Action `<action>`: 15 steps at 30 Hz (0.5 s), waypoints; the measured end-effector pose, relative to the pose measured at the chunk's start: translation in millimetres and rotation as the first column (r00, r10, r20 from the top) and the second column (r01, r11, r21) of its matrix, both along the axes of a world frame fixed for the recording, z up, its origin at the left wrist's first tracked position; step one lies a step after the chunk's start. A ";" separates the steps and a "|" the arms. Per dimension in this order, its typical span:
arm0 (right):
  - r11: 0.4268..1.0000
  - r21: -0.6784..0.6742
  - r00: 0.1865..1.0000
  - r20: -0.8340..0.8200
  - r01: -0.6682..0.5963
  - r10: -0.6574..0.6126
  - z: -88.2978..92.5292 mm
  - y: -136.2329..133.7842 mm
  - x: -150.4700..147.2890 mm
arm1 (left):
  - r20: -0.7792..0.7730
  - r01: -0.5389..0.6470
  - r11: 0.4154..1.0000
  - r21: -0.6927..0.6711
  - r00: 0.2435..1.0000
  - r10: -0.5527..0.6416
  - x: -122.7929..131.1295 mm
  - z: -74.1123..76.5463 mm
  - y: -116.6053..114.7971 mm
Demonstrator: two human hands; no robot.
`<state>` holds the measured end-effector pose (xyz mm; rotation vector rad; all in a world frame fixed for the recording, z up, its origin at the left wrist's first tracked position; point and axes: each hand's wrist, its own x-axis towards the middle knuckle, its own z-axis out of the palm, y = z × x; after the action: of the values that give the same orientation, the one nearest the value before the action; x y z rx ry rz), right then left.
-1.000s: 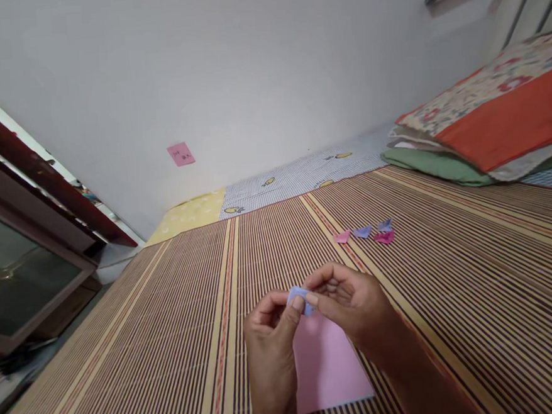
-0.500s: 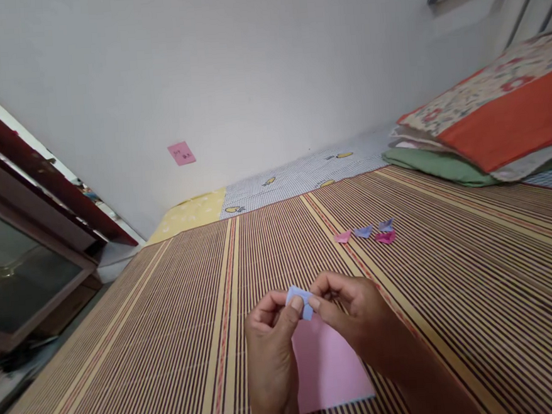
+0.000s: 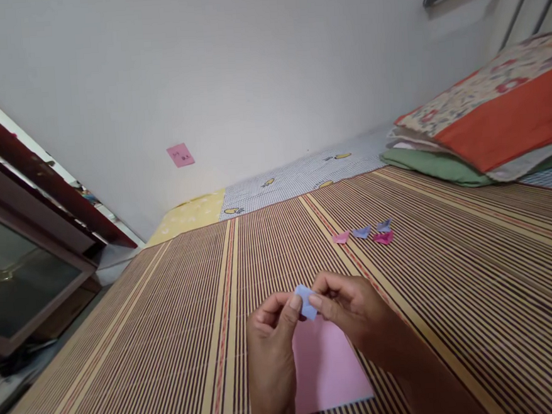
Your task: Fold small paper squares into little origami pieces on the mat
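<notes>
Between my two hands is a small folded piece of light blue paper [image 3: 306, 304]. My left hand [image 3: 274, 333] pinches its left edge with thumb and forefinger. My right hand [image 3: 346, 303] pinches its right side the same way, thumb lying on the front. Below the hands, a pink sheet or pad [image 3: 329, 370] with a bluish lower edge lies on the striped mat [image 3: 171, 328]; my left hand and right forearm partly overlap it. Farther off sit several small folded paper pieces: a light pink one [image 3: 341, 237], a blue one [image 3: 361, 232], another blue one [image 3: 384, 226] and a magenta one [image 3: 383, 238].
A stack of folded bedding with a floral and orange top [image 3: 501, 115] is at the right. A pink note [image 3: 180, 155] is stuck on the white wall [image 3: 248, 76]. At the left is a glass-panelled cabinet or door [image 3: 20, 275], past the mat's edge.
My left thumb has slid toward the left edge of the blue paper, so more of its face shows. The paper has tilted slightly. Both hands keep hold of it.
</notes>
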<state>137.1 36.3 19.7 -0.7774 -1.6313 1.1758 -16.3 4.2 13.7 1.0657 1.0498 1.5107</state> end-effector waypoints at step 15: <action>0.997 -0.075 0.983 -0.186 -0.014 0.000 3.5 -1.4 -3.0 | 0.020 -0.088 0.996 0.007 0.996 0.087 10.1 0.7 -3.7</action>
<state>134.0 34.9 23.2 -0.6876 -1.4438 1.2822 -6.2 0.6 14.4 1.0197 1.0896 1.5934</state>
